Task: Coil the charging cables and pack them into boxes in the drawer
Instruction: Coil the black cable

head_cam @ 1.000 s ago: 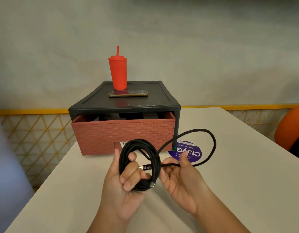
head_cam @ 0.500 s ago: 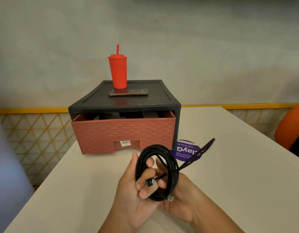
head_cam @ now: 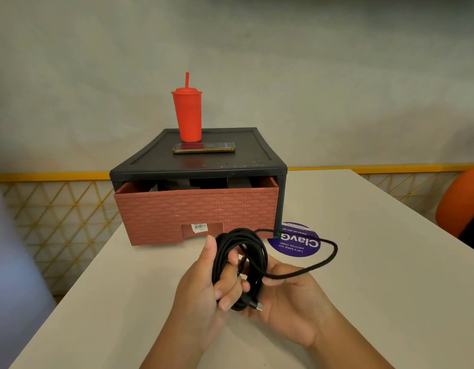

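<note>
Head view: a black cable point(head_cam: 219, 259) is held above the near middle of the table point(head_cam: 363, 275), wound into a tall oval coil that is seen almost face-on. The left hand point(head_cam: 201, 288) is curled through the coil, with its fingers hooked inside and its thumb raised along the outer left side. The right hand point(head_cam: 294, 304) is cupped behind and under the coil, and the free strand is pinched beneath its thumb. A connector point(head_cam: 258, 307) is seen at the coil's bottom edge.

One loose loop point(head_cam: 333, 247) is left unwound. It leaves the top of the coil, swings out to the right over a purple sticker point(head_cam: 294, 245) and returns to the right thumb. The slack thus lies to the right of the grip, nearer the right hand, so the last turn is probably to be laid on from that side.

Straight beyond the hands, well apart from them, the reddish drawer point(head_cam: 198, 211) is drawn only slightly out of its black cabinet point(head_cam: 230, 166). Dark boxes point(head_cam: 204, 182) are glimpsed through the narrow gap. What they hold cannot be told. The drawer would likely have to be drawn out further before the coil is packed.

On the cabinet a red cup point(head_cam: 188, 115) and a phone point(head_cam: 204, 147) are set.
</note>
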The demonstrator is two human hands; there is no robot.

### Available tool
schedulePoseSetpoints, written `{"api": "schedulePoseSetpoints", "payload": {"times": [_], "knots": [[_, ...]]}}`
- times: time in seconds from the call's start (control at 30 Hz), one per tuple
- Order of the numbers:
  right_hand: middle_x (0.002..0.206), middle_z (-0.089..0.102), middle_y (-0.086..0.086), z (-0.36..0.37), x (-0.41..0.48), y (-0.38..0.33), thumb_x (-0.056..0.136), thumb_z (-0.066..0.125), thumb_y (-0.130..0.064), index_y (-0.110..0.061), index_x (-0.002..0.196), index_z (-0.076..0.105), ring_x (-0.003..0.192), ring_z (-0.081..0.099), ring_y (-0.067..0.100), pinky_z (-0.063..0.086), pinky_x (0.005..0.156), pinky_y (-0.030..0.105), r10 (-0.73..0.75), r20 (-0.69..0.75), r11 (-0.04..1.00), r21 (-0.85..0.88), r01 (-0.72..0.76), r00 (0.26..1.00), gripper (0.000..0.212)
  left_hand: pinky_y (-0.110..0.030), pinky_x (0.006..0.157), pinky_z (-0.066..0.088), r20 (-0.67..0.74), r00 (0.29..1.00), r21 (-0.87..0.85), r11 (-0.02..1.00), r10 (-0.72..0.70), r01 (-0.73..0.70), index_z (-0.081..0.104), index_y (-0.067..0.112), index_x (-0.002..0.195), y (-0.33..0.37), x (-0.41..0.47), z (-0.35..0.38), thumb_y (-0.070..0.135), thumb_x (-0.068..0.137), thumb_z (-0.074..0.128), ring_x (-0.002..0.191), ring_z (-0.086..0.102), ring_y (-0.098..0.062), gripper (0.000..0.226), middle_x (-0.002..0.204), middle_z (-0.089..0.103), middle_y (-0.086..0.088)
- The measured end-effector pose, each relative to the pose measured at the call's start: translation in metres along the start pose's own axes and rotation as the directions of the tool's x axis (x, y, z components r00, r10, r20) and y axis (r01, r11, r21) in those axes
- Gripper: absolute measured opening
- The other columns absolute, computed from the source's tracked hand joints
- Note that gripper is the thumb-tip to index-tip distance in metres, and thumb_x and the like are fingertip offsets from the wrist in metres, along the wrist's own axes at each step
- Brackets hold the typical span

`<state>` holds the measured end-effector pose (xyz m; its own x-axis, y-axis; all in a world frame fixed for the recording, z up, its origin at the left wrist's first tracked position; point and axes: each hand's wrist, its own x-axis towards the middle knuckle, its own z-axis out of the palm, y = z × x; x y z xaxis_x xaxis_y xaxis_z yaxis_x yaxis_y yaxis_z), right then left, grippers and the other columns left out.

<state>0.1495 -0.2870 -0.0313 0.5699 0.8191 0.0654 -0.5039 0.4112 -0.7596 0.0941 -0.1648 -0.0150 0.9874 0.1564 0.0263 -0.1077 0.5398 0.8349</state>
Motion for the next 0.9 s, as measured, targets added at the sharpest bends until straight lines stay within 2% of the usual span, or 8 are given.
{"api": "schedulePoseSetpoints", "payload": {"times": [0.17,0.23,0.3,0.43,0.6,0.67,0.8,0.9], "knots": [[0.077,0.056,0.008,0.002,-0.003,-0.001,0.068,0.079,-0.024,-0.015,0.1,0.061,0.076,0.06,0.016,0.049,0.077,0.031,-0.027,0.116,0.987,-0.156,0.045,0.993,0.037,-0.024,0.056,0.047,0.031,0.999,0.109,0.993,0.035,-0.038,0.06,0.016,0.055,-0.003,-0.002,0.002,0.055,0.076,0.036,0.034,0.023,-0.011,0.05,0.034,0.021,0.005],[0.069,0.051,0.006,0.001,-0.002,0.002,0.06,0.084,-0.038,-0.015,0.089,0.066,0.066,0.056,0.014,0.05,0.071,0.032,-0.033,0.004,0.988,-0.153,0.033,0.999,0.041,-0.023,0.057,0.047,0.035,0.997,0.173,0.983,0.063,-0.068,0.06,0.016,0.055,-0.005,-0.003,0.003,0.055,0.077,0.034,0.033,0.024,-0.011,0.052,0.034,0.021,0.005],[0.062,0.048,0.007,0.0,0.0,0.006,0.059,0.084,-0.042,-0.01,0.081,0.066,0.059,0.051,0.013,0.051,0.064,0.03,-0.052,-0.114,0.983,-0.182,0.031,0.992,0.042,-0.025,0.06,0.046,0.029,0.996,0.228,0.97,0.08,-0.085,0.056,0.005,0.061,-0.007,-0.003,0.004,0.055,0.076,0.033,0.032,0.026,-0.01,0.056,0.034,0.023,0.004],[0.064,0.046,0.013,0.012,-0.001,0.001,0.078,0.07,-0.026,0.0,0.079,0.058,0.059,0.047,0.014,0.048,0.06,0.027,-0.028,-0.275,0.961,-0.272,-0.05,0.961,0.028,-0.026,0.063,0.044,0.04,0.994,0.335,0.936,0.1,-0.108,0.049,-0.002,0.074,-0.01,-0.002,0.003,0.055,0.076,0.03,0.033,0.029,-0.01,0.06,0.034,0.026,0.004],[0.056,0.058,-0.006,0.02,-0.005,-0.007,0.085,0.06,-0.013,-0.017,0.073,0.061,0.054,0.05,0.009,0.042,0.053,0.021,-0.192,-0.413,0.674,-0.715,-0.186,0.89,0.013,-0.025,0.061,0.045,0.009,0.995,0.353,0.93,0.104,-0.1,0.057,0.01,0.068,-0.012,0.004,-0.004,0.06,0.083,0.036,0.035,0.025,-0.012,0.056,0.037,0.025,0.004],[0.056,0.056,-0.003,0.021,-0.006,-0.008,0.084,0.062,-0.01,-0.016,0.087,0.064,0.048,0.05,0.007,0.043,0.049,0.02,-0.173,-0.429,0.641,-0.733,-0.229,0.887,0.007,-0.03,0.066,0.042,-0.007,0.993,0.365,0.925,0.116,-0.106,0.058,0.014,0.065,-0.01,0.005,-0.007,0.061,0.087,0.038,0.035,0.025,-0.012,0.056,0.038,0.024,0.003],[0.05,0.052,-0.003,0.016,-0.014,-0.022,0.086,0.06,-0.007,-0.022,0.104,0.06,0.045,0.047,0.006,0.04,0.05,0.017,-0.034,-0.358,0.594,-0.758,-0.269,0.933,0.024,-0.03,0.069,0.043,-0.138,0.979,0.336,0.937,0.152,-0.098,0.052,0.007,0.071,0.0,0.009,-0.013,0.055,0.078,0.031,0.033,0.023,-0.01,0.053,0.036,0.023,0.005],[0.047,0.046,-0.005,-0.003,-0.024,-0.047,0.085,0.057,-0.002,-0.015,0.087,0.069,0.044,0.039,0.006,0.032,0.047,0.015,-0.058,-0.423,0.509,-0.792,-0.338,0.904,0.017,-0.029,0.07,0.041,-0.232,0.96,0.241,0.966,0.154,-0.096,0.051,0.01,0.071,0.01,0.014,-0.023,0.049,0.091,0.025,0.032,0.021,-0.009,0.051,0.036,0.021,0.007]]}}
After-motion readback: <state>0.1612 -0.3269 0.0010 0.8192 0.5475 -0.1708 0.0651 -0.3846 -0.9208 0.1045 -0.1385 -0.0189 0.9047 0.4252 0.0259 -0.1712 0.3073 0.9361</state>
